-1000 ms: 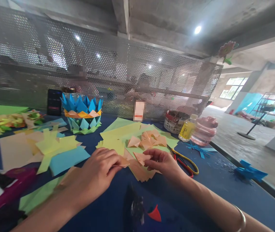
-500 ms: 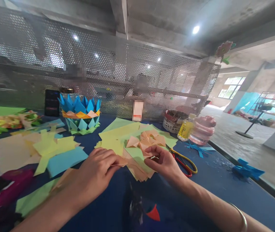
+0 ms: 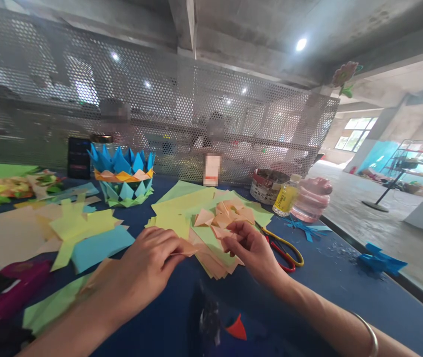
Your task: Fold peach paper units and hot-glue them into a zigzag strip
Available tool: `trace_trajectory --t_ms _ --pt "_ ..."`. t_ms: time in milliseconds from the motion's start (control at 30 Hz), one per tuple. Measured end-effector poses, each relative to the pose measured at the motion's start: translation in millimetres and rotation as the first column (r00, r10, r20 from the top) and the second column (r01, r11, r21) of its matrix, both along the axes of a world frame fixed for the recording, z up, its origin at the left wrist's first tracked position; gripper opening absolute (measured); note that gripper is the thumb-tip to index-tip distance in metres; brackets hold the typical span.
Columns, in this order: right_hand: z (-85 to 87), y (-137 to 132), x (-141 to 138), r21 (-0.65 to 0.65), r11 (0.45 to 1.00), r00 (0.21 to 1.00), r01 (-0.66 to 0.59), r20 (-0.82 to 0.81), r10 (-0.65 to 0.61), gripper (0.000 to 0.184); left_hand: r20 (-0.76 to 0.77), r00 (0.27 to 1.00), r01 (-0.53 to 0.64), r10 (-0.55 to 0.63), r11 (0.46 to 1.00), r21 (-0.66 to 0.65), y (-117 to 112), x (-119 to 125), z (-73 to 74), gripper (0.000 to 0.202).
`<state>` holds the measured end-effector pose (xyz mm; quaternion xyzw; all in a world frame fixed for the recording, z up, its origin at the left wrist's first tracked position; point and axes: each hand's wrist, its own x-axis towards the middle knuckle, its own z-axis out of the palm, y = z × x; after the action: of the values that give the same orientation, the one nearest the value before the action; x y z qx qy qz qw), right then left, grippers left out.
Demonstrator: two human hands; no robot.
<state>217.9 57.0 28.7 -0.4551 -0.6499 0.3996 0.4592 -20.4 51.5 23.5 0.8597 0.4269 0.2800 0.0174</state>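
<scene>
My left hand (image 3: 157,258) pinches a small folded peach paper piece (image 3: 188,248) between thumb and fingers. Just right of it, my right hand (image 3: 250,245) has its thumb and forefinger closed at the edge of another folded peach paper piece (image 3: 219,232); its remaining fingers are curled. This piece lies at the near side of a pile of folded peach pieces (image 3: 230,210). Flat peach sheets (image 3: 217,267) lie below both hands, over green and yellow sheets (image 3: 172,210).
Scissors (image 3: 286,250) with red and yellow handles lie right of my right hand. Behind are a blue-and-green folded-paper basket (image 3: 126,171), a round container (image 3: 267,187), a yellow-labelled bottle (image 3: 285,197) and a pink bottle (image 3: 311,198). A perforated metal panel (image 3: 182,114) stands at the back.
My right thumb has moved up towards the forefinger, closing the gap at the folded piece. My left hand keeps its pinch almost unmoved.
</scene>
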Motion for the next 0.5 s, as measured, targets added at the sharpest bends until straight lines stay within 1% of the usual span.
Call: trace_trajectory --t_ms 67,100,200,367,500 --pt "-0.5 0.7 0.7 -0.01 1.0 1.0 -0.012 0.019 0.012 0.043 0.006 1.0 0.003 -0.003 1.0 0.008 0.5 0.2 0.1 0.014" --pt "-0.7 1.0 1.2 -0.012 1.0 0.999 -0.021 0.034 0.022 0.044 0.009 1.0 0.003 -0.003 1.0 0.012 0.6 0.5 0.4 0.014" --pt "-0.9 0.8 1.5 -0.008 0.999 0.995 -0.048 0.087 0.048 0.032 0.022 1.0 -0.005 0.005 1.0 -0.004 -0.3 2.0 2.7 0.014" --pt "-0.6 -3.8 -2.0 0.035 0.998 0.981 -0.046 0.191 0.038 0.026 0.064 0.998 -0.002 0.005 0.999 -0.055 -1.9 4.3 4.4 0.015" --pt "-1.1 -9.2 -4.6 0.077 0.994 0.953 -0.075 0.3 0.049 0.018 0.085 0.996 0.037 -0.03 0.995 -0.091 -1.1 4.9 1.5 0.011"
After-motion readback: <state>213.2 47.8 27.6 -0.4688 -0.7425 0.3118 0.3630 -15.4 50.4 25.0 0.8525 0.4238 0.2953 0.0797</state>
